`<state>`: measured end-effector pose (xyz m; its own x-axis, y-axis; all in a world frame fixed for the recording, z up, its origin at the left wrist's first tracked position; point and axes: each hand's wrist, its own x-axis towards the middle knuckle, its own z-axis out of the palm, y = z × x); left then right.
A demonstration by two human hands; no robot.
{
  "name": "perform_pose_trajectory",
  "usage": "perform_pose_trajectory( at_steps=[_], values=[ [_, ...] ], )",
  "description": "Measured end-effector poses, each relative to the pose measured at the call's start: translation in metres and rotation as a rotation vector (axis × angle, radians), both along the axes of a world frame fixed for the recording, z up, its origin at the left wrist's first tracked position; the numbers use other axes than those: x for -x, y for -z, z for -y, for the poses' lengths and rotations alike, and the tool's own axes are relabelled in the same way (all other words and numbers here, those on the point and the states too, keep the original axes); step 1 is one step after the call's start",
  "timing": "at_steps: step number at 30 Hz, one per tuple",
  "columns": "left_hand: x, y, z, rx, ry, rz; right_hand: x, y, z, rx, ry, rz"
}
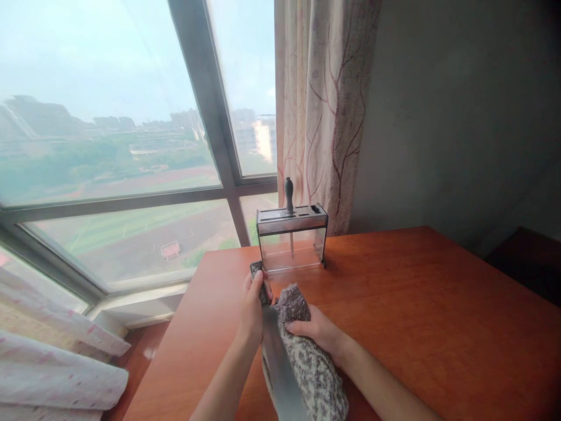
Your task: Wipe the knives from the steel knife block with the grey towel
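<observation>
My left hand (pixel 253 307) is wrapped round the dark handle of a wide-bladed kitchen knife (pixel 280 365). Its broad grey blade points back toward me, and its near end runs out of view at the bottom. In my right hand (pixel 322 336) is a grey-and-white fluffy cloth (pixel 311 365), bunched at the top and hanging down along the blade's right side. The cloth appears to lie against the blade. Beyond both hands stands a knife block (pixel 293 222) with clear sides and a slotted metallic top. One dark-handled tool (pixel 289 196) is upright in it, its thin rod showing through the clear side.
The reddish-brown wooden table (pixel 416 316) spreads under my hands and off to the right. A large window (pixel 109 146) fills the left side, with a pale curtain (pixel 56 374) low at the left. Another curtain (pixel 328 105) hangs behind the block, beside a grey wall (pixel 447 117).
</observation>
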<state>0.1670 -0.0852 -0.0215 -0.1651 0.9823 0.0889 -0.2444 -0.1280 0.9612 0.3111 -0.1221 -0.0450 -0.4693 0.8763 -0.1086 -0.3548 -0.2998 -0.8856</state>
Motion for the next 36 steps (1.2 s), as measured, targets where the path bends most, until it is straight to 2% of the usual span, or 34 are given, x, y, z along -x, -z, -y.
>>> perform_pose_trajectory(
  at_steps=[7,14,17,22,25,29,32,34,36],
  values=[
    [0.024,0.0,-0.012,-0.009,-0.148,0.02,0.004,0.001,0.003,0.022,-0.05,0.023],
    [0.049,-0.007,-0.021,-0.037,-0.311,0.12,0.005,0.004,0.003,0.007,-0.147,0.028],
    [0.056,-0.005,-0.024,-0.065,-0.368,0.184,0.004,0.005,0.001,-0.012,-0.086,0.063],
    [0.058,-0.004,-0.026,-0.133,-0.437,0.284,-0.003,0.004,-0.002,-0.032,0.113,0.091],
    [0.055,-0.007,-0.026,-0.118,-0.369,0.336,-0.011,0.0,-0.006,-0.003,0.246,0.092],
    [0.049,-0.012,-0.024,-0.039,-0.156,0.351,-0.026,-0.002,-0.014,0.01,0.426,0.024],
    [0.043,-0.014,-0.022,0.006,-0.061,0.352,-0.035,0.001,-0.019,0.034,0.555,-0.024],
    [0.039,-0.014,-0.02,0.015,-0.029,0.362,-0.038,0.002,-0.021,0.079,0.597,-0.089],
    [0.037,-0.014,-0.019,0.014,-0.007,0.349,-0.039,0.0,-0.021,0.136,0.576,-0.186]
  ],
)
